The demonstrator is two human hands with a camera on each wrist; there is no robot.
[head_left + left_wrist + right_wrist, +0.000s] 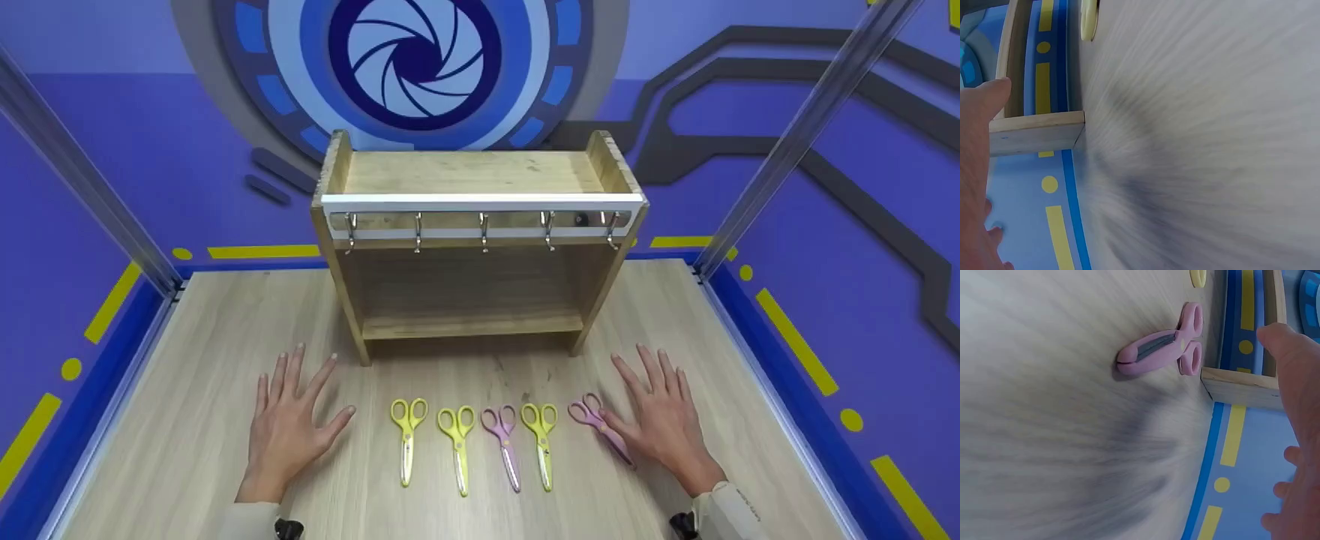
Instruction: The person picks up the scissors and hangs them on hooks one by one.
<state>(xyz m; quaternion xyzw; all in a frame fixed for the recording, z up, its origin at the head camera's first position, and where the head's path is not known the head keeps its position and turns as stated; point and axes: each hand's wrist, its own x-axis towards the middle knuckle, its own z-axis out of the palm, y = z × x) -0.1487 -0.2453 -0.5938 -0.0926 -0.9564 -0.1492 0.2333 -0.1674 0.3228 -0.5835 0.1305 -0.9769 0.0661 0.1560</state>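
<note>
My left hand (289, 431) is spread, fingers straight, left of a row of scissors on the table, and holds nothing. Spread likewise on the right, my right hand (661, 420) is empty and overlaps the edge of a tilted pair of pink scissors (600, 424). The right wrist view shows these pink scissors (1157, 351) on the tabletop, apart from the hand. Between the hands lie yellow scissors (407, 435), more yellow scissors (460, 448), pink scissors (506, 448) and a third yellow pair (544, 448), handles pointing away from me.
A wooden shelf rack (472, 328) stands behind the scissors. Across its front runs a white rail (480, 199) with several metal hooks (484, 231). Patterned blue-purple walls (787, 187) and metal posts (810, 124) border the wooden table (225, 322).
</note>
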